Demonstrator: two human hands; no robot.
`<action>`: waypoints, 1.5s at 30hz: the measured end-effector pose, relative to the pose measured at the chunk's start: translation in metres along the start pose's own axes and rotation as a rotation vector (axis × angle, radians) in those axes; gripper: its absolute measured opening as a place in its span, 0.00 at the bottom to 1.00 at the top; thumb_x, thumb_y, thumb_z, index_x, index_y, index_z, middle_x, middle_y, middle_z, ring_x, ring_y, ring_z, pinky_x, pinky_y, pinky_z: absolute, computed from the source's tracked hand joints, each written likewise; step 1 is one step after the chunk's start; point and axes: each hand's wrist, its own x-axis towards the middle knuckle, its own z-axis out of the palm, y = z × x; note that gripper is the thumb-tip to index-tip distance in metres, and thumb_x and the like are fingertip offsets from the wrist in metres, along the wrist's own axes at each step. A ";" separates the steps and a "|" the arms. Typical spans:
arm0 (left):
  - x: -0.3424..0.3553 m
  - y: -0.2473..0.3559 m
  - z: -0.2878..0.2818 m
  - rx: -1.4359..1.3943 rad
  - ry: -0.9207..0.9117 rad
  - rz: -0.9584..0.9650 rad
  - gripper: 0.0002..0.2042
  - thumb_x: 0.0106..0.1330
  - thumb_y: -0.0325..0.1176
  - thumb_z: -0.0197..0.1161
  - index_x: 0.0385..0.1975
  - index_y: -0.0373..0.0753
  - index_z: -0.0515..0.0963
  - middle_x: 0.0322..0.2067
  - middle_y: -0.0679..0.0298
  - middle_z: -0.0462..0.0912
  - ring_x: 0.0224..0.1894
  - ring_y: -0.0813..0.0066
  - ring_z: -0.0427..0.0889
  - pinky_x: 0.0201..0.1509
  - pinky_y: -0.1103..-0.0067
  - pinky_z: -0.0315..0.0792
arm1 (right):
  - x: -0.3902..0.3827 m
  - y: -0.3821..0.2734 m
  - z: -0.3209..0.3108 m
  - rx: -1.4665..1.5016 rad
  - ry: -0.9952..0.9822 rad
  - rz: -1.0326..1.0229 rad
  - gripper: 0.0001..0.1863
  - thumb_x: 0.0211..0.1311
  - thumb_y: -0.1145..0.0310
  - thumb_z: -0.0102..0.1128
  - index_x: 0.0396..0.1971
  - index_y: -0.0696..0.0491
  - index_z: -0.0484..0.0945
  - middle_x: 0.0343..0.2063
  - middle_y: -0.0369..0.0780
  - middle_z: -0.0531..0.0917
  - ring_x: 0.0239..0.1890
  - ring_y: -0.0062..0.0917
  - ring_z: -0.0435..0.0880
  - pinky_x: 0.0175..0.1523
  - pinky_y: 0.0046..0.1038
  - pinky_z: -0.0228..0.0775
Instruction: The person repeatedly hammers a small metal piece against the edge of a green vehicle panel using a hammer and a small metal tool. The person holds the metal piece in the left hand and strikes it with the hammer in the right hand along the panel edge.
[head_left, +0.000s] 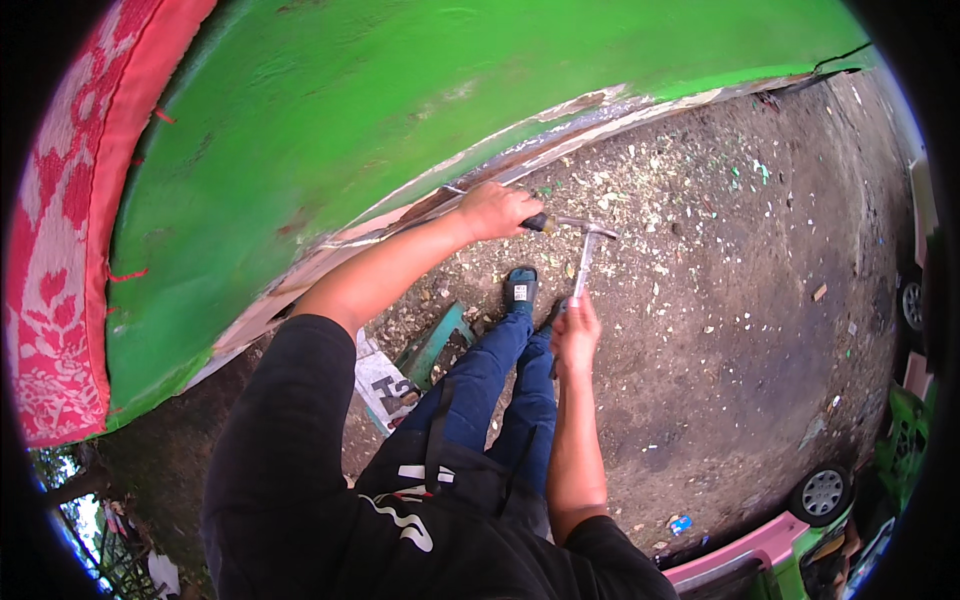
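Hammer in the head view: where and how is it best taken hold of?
The hammer is probably best gripped at the lower end of its slim handle, from the person's near side, as the right hand does. Its metal head sits crosswise at the far end, close to the black-and-yellow tool handle in the left hand, crowding a grip there.

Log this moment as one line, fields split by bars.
left hand: grips black-handled chisel-like tool | right hand: grips metal hammer, head near tool's handle end | green panel: edge chipped
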 end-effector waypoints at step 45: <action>-0.001 -0.005 0.002 0.022 -0.087 -0.109 0.16 0.52 0.41 0.70 0.38 0.46 0.74 0.30 0.61 0.82 0.32 0.58 0.85 0.34 0.64 0.78 | 0.021 0.000 -0.001 0.256 -0.015 0.010 0.18 0.75 0.59 0.47 0.61 0.42 0.68 0.14 0.28 0.60 0.11 0.12 0.55 0.14 0.18 0.47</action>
